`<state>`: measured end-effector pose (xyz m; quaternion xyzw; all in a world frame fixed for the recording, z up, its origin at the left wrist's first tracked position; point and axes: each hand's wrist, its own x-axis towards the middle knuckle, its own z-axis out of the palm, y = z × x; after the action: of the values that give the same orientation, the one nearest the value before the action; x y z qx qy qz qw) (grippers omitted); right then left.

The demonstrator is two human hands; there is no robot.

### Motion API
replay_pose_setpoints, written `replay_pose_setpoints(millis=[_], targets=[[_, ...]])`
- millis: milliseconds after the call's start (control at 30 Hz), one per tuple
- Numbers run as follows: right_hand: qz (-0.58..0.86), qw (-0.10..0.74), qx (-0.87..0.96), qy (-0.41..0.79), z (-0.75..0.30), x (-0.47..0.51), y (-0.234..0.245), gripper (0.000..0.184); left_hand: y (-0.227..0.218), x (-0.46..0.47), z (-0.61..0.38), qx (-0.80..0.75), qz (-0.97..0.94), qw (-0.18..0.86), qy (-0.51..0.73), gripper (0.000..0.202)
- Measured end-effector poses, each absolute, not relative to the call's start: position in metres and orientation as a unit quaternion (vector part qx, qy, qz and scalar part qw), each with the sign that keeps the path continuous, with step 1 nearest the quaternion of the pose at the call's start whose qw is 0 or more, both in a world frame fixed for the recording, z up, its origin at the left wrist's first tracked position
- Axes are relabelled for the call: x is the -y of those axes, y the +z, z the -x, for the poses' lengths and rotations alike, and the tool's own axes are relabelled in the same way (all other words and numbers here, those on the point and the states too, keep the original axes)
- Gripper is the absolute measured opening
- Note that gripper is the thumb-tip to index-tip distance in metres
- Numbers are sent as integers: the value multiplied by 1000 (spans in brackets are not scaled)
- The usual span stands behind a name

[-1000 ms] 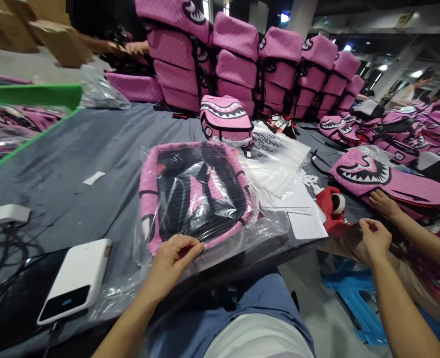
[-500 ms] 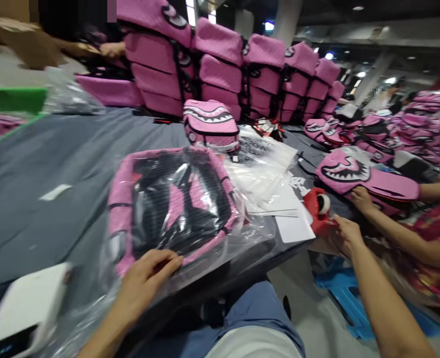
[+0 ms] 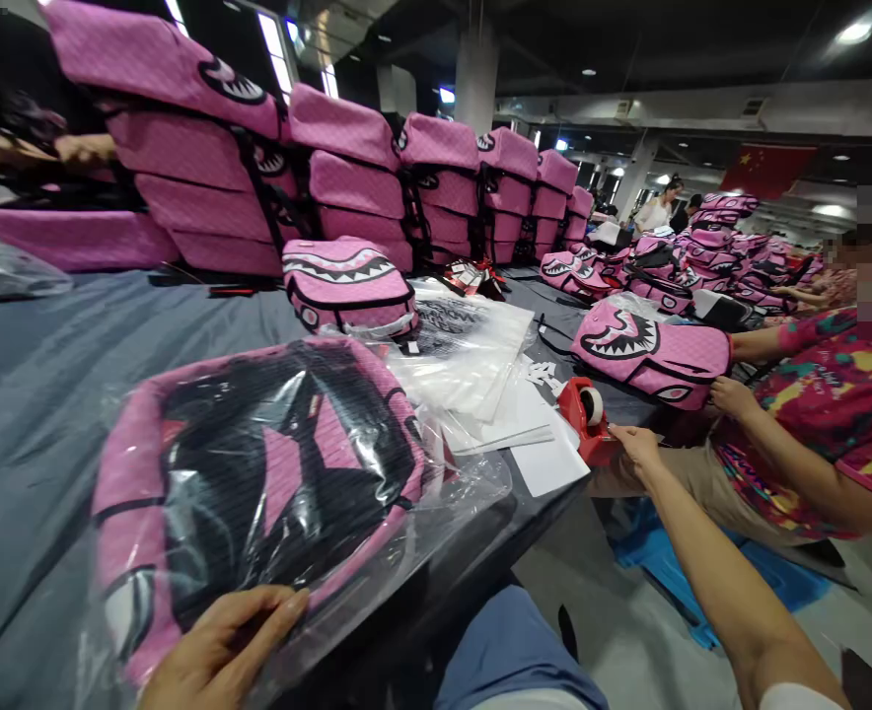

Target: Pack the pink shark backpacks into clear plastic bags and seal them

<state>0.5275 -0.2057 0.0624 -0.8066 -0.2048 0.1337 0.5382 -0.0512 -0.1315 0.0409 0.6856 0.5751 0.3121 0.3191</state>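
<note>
A pink backpack with black straps, sealed in a clear plastic bag (image 3: 273,463), lies on the grey table (image 3: 43,394) in front of me. My left hand (image 3: 221,646) rests flat on the bag's near edge, fingers spread. My right hand (image 3: 632,446) reaches out to a red tape dispenser (image 3: 582,414) at the table's right edge, with its fingers closed on the dispenser's near end. Flat clear bags and white sheets (image 3: 480,385) lie between the backpack and the dispenser.
A small pink shark-mouth bag (image 3: 347,286) stands behind the packed one. Stacks of pink backpacks (image 3: 347,187) line the far side. A co-worker in a colourful shirt (image 3: 835,394) on my right holds another pink backpack (image 3: 650,350). A blue stool (image 3: 776,577) stands below.
My view has swung right and up, so the white device at the left has left the frame. My right hand has moved forward onto the tape dispenser. My left hand stays on the bag.
</note>
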Motion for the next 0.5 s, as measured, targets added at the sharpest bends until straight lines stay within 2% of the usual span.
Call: replay_pose_setpoints(millis=[167, 400, 500], targets=[[806, 527, 233, 135, -521, 203, 70, 37, 65, 136, 43, -565, -680, 358, 301, 73], [822, 501, 266, 54, -505, 211, 88, 22, 58, 138, 44, -571, -678, 356, 297, 74], [791, 556, 242, 86, -489, 235, 88, 17, 46, 135, 49, -575, -682, 340, 297, 72]])
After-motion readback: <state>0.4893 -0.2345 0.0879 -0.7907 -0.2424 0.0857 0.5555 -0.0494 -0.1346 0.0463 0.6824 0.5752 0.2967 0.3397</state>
